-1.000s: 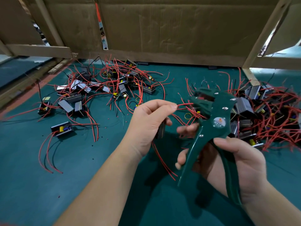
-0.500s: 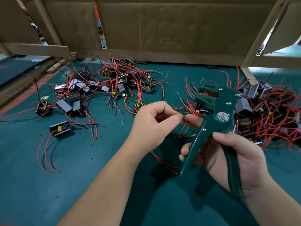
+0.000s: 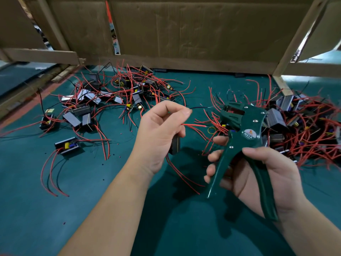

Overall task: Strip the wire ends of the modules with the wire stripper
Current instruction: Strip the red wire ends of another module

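Green mat (image 3: 36, 218): covers the bench, fills the lower frame.
Left hand (image 3: 160, 130): centre, slightly toward 9 o'clock; thumb and index pinch black wire, other fingers curled over module.
Black wire (image 3: 200, 107): runs from the pinch toward 3 o'clock; tip near the stripper head, apart from it.
Module (image 3: 175, 145): dark block tucked under the left hand's lower fingers, mostly hidden.
Red wire (image 3: 195, 125): sticks out below the pinch toward 3 o'clock; more red leads hang down toward 6 o'clock.
Right hand (image 3: 262, 174): at 4 o'clock, fingers wrapped round the stripper handles, thumb on top.
Wire stripper (image 3: 247, 130): dark green, held upright-tilted, head at 2 o'clock of centre, handles spread apart; jaw gap hard to read.
Left pile (image 3: 114, 97): modules tangled in red wires, 10 to 11 o'clock.
Lone module (image 3: 67, 145): at 9 o'clock, apart from the pile, red leads trailing toward 7.
Right pile (image 3: 306, 130): denser tangle at 3 o'clock, behind the stripper.
Cardboard wall (image 3: 184, 34): at 12 o'clock, wooden frame pieces either side.
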`<state>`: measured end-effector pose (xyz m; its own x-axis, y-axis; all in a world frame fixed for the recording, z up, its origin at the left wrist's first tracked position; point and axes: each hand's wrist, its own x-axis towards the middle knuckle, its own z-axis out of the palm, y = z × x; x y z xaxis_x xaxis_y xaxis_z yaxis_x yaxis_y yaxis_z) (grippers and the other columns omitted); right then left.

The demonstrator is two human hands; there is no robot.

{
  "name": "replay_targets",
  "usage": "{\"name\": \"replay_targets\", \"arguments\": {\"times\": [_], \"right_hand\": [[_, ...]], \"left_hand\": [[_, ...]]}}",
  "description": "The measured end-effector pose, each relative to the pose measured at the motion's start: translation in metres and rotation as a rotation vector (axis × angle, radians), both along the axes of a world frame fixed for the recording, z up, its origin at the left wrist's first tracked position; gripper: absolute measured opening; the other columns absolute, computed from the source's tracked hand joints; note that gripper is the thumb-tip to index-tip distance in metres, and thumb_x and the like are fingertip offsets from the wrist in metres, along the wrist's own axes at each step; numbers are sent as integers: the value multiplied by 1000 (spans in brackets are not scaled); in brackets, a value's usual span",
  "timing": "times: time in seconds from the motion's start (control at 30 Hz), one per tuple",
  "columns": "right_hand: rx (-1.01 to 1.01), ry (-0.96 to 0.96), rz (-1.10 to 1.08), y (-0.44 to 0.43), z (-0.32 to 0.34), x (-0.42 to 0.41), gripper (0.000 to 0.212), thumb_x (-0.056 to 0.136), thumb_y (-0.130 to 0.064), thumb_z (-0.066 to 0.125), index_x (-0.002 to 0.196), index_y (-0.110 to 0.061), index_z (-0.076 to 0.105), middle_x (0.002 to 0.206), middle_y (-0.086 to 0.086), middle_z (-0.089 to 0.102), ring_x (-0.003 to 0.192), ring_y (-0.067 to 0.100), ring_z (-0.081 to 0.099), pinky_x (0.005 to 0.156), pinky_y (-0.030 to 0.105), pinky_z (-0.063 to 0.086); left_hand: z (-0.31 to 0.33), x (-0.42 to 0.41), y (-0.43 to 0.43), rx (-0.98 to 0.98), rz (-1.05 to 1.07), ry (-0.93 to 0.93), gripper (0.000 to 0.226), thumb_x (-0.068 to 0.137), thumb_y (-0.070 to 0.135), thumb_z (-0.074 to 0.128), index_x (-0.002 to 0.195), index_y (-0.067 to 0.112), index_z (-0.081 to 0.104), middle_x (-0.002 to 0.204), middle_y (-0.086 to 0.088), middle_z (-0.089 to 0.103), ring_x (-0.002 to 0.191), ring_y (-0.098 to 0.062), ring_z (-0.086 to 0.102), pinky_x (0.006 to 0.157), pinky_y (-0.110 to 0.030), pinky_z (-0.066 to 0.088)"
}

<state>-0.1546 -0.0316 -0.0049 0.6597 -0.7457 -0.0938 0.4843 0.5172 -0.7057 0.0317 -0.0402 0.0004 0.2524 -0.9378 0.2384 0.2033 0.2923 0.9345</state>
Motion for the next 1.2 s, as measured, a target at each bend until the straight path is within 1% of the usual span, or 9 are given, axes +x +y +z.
{"name": "replay_targets", "arguments": {"times": [0.07, 0.13, 0.27, 0.37, 0.47, 0.8, 0.87, 1.1, 1.2], "right_hand": [[14, 22, 36, -1, 0, -1, 57, 52, -24, 81, 103, -2, 68, 83, 24, 64, 70, 38, 64, 68, 48, 55], [5, 22, 100, 0, 0, -2, 54, 56, -23, 81, 103, 0, 66, 82, 26, 63, 70, 40, 64, 69, 49, 54], [-61, 43, 167, 5, 1, 2, 47, 62, -23, 80, 99, 0, 66, 80, 26, 62, 70, 42, 63, 68, 50, 52], [-54, 84, 141, 6, 0, 3, 47, 59, -26, 85, 93, -1, 66, 76, 27, 61, 66, 41, 62, 65, 48, 53], [-73, 131, 121, 7, 0, 3, 46, 59, -33, 85, 88, -3, 66, 73, 25, 60, 62, 40, 61, 63, 48, 52], [-126, 177, 129, 7, -3, 1, 47, 67, -47, 80, 85, -6, 65, 71, 22, 61, 60, 38, 62, 63, 48, 52], [-124, 184, 121, 7, -3, 1, 48, 67, -48, 80, 85, -6, 65, 71, 23, 61, 60, 38, 62, 62, 48, 52], [-118, 246, 68, 9, -3, -1, 54, 64, -56, 79, 78, -7, 63, 64, 23, 56, 53, 35, 59, 57, 46, 50], [-90, 293, -1, 13, -3, 4, 59, 59, -61, 79, 73, -7, 61, 60, 23, 53, 47, 33, 56, 52, 41, 50]], "left_hand": [[0, 0, 2, -13, -16, -12, 16, 77, 13, 64, 66, 22, 71, 59, 5, 59, 46, -7, 47, 51, -14, 40], [2, -1, 5, -18, -2, -62, 15, 80, 8, 67, 72, 19, 73, 55, 9, 59, 46, -5, 46, 50, -13, 38], [5, -4, 8, -12, 28, -161, 13, 85, 1, 62, 82, 11, 70, 48, 12, 57, 45, -1, 44, 45, -10, 36], [4, -5, 8, -1, 33, -174, 12, 85, 0, 63, 81, 9, 69, 45, 12, 55, 44, 0, 43, 42, -9, 34], [4, -5, 7, -3, 45, -188, 15, 84, 0, 63, 79, 13, 70, 46, 11, 55, 44, -2, 43, 45, -10, 35], [2, -3, 7, -2, 48, -202, 17, 86, 0, 62, 79, 14, 70, 45, 11, 55, 42, -2, 42, 42, -11, 34], [2, -3, 6, -6, 52, -206, 19, 86, 0, 63, 78, 16, 70, 46, 10, 55, 43, -3, 43, 45, -11, 35], [1, -2, 7, -7, 17, -234, 21, 86, 1, 63, 77, 19, 70, 46, 11, 52, 41, -2, 41, 41, -11, 34], [0, -1, 6, 38, -9, -305, 18, 88, 6, 63, 74, 16, 68, 45, 11, 51, 38, 1, 41, 40, -9, 33]]}}
